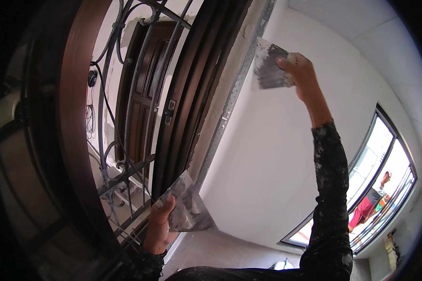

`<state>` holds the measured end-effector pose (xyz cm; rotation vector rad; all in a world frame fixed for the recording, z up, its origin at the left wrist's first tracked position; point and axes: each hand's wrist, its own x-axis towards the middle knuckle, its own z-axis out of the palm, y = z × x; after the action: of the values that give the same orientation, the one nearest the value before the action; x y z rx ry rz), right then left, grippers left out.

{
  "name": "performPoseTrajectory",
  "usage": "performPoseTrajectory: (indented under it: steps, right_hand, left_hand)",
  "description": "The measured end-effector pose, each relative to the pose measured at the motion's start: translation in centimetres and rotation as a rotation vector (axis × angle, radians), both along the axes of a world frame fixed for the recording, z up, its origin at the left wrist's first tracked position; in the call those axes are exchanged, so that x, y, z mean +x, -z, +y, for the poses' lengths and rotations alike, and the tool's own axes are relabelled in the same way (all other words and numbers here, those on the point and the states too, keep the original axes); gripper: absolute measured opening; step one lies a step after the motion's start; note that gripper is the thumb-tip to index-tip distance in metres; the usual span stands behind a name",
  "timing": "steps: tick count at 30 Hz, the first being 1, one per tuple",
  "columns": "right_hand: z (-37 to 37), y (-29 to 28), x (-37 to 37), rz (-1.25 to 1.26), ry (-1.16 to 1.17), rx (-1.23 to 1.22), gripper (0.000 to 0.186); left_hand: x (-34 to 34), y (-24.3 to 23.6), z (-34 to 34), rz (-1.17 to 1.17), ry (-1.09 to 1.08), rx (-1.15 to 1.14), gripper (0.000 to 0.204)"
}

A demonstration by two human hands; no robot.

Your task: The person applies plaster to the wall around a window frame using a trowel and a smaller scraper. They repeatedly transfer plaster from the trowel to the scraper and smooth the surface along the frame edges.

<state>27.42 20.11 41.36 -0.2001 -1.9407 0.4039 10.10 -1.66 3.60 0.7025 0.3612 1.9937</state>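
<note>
My left hand [157,229] grips a wide flat putty knife [188,208], thumb on top. Grey and white filler is smeared over its blade. High on the right, my raised right hand [303,77] is closed on a second filling knife [273,65], its blade at the white wall [267,140] beside the corner. Whether that blade touches the wall is hard to tell. A perforated metal corner bead [235,93] runs down this edge, and a rough grey plaster strip [220,96] lies between it and the dark wooden door frame [192,70].
Left of the frame stands a metal grille [150,70] with a brown panelled door [147,93] behind it. A sliding window [375,154] is at the right, with a person [373,199] outside. A bucket [282,265] stands on the floor [229,250] below.
</note>
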Motion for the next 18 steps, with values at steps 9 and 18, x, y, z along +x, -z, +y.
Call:
performPoseTrajectory:
  steps: [9,18]
  right_hand:
    - [-5.0,-5.4,-2.0,-0.619,0.442,0.445,0.034]
    - [-2.6,-8.4,-7.5,-0.510,0.592,0.749,0.047]
  left_hand:
    - [-0.5,0.1,1.0,-0.008,0.101,0.010,0.050]
    - [-1.4,0.9,1.9,-0.054,0.129,0.034,0.053]
